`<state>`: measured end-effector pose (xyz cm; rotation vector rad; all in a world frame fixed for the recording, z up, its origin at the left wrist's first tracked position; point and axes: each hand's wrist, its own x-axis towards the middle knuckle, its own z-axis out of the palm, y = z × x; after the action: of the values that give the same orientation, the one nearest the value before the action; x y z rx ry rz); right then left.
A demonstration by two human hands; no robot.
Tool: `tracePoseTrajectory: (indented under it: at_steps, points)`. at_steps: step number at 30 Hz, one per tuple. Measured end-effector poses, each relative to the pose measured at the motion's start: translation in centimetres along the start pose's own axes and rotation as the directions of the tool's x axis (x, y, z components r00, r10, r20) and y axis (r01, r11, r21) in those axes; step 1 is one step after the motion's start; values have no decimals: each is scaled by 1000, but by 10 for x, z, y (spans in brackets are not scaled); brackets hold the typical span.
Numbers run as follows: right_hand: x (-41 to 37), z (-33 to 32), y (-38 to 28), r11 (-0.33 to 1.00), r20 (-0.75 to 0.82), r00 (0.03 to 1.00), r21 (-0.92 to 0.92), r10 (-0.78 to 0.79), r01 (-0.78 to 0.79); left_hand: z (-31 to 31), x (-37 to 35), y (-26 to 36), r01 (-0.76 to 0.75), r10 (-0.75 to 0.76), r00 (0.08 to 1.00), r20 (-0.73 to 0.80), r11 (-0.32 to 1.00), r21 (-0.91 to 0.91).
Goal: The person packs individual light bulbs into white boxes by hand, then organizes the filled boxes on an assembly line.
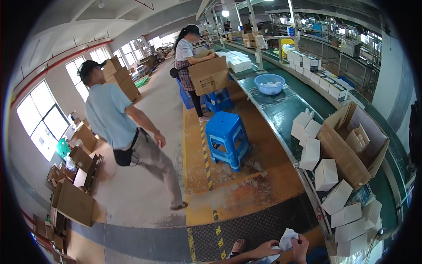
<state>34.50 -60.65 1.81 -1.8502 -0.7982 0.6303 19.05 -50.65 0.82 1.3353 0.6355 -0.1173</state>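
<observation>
At the bottom edge of the view, both hands are together around a crumpled, thin white piece, which could be paper or soft plastic. My right hand pinches its right side between the fingers. My left hand is closed at its lower left, where more of the white material shows below the fingers. Part of both hands is cut off by the frame edge. Right of them, a row of small white boxes runs along the bench edge. A large open carton stands behind those boxes with a smaller brown insert inside.
A blue basket with white items rests on the green conveyor bench. Stacked blue stools stand in the aisle. One person walks at left; another works at a carton. Cardboard lines the left wall.
</observation>
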Motion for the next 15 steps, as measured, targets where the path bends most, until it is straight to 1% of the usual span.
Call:
tracePoseTrajectory:
  at_steps: [1,2,4,5,6,7,8,9,10,11,12,14,15]
  points:
    - [0,6,-2,989,59,998,148,-1,-8,-2,-10,3,57,-56,998,37,998,-39]
    - [0,13,-2,988,60,998,155,-10,0,-4,-20,7,54,-53,998,29,998,-32]
    - [0,20,-3,994,78,996,99,-52,45,-6,-38,15,94,-85,993,85,991,-99]
    - [0,22,-7,993,66,996,100,-63,56,-13,-48,22,-59,58,998,14,983,173]
    - [-2,24,-13,970,47,999,244,7,-18,-18,-51,21,-70,67,998,20,981,181]
    - [-3,26,-18,919,42,996,383,78,-88,-21,-53,17,-115,102,990,97,984,137]
    - [-2,26,-20,920,36,997,383,75,-83,-24,-56,15,-152,136,976,171,985,87]
    - [-2,25,-21,904,15,996,419,86,-84,-24,-64,25,-155,138,975,172,984,86]
    - [-2,25,-21,887,-2,995,453,100,-88,-21,-76,44,-189,183,963,200,982,11]
    - [-2,23,-12,894,-17,998,446,57,-43,-19,-84,53,-218,227,948,224,974,-66]
    - [-2,21,-7,894,-13,998,445,57,-45,-20,-81,46,-218,228,948,221,974,-69]
    - [-2,21,-3,885,-39,994,459,102,-73,-26,-69,29,-113,111,928,356,993,-17]
    - [-5,20,-24,869,-18,992,485,125,-101,-28,-72,34,-113,112,931,347,993,-19]
